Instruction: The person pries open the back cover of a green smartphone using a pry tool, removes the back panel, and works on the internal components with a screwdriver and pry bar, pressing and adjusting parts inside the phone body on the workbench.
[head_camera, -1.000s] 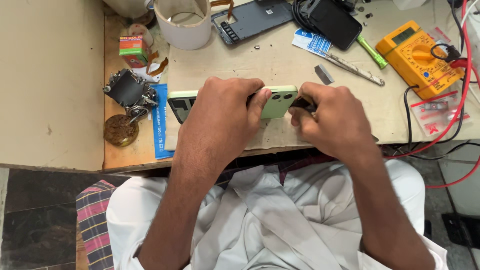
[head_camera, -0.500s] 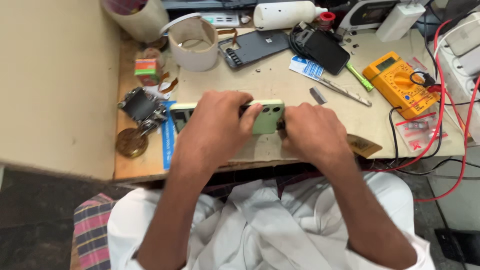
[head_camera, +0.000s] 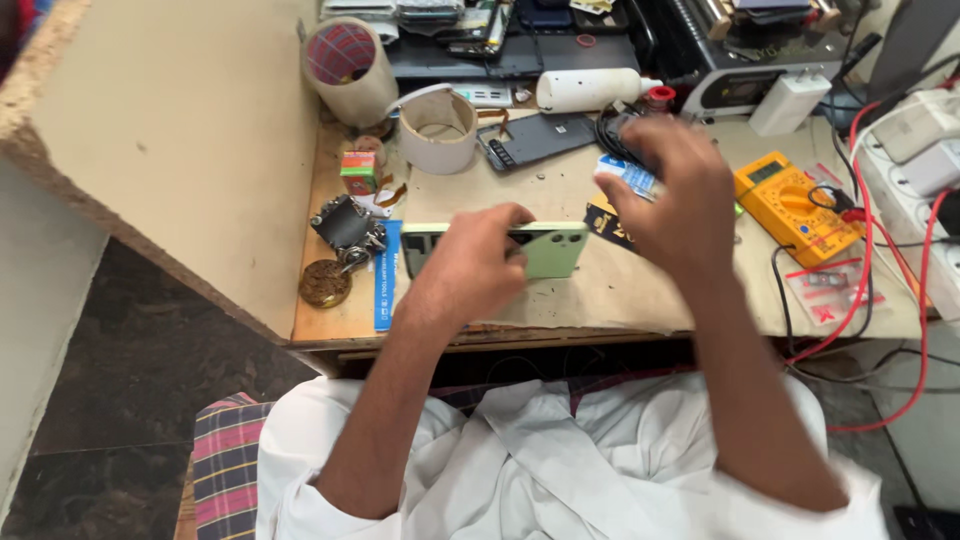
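Note:
A pale green phone (head_camera: 555, 250) lies back up on the brown workbench (head_camera: 640, 295), its camera end to the right. My left hand (head_camera: 470, 270) covers its middle and grips it. Lifted off the phone, my right hand (head_camera: 680, 200) hovers blurred above the bench to the right. It pinches a small dark flat piece with yellow print (head_camera: 610, 228) at the thumb, just beside the phone's right end.
A yellow multimeter (head_camera: 790, 205) with red leads (head_camera: 870, 270) lies right. Behind are a wide tape roll (head_camera: 437, 130), a dark phone panel (head_camera: 535, 138) and a white bottle (head_camera: 590, 90). A blue card (head_camera: 385, 275) and metal bits (head_camera: 345, 225) sit left, by a board wall (head_camera: 180, 140).
My right hand has let go of the phone's right end and risen up and back with the dark piece. My left hand stays on the phone. The view has tilted up.

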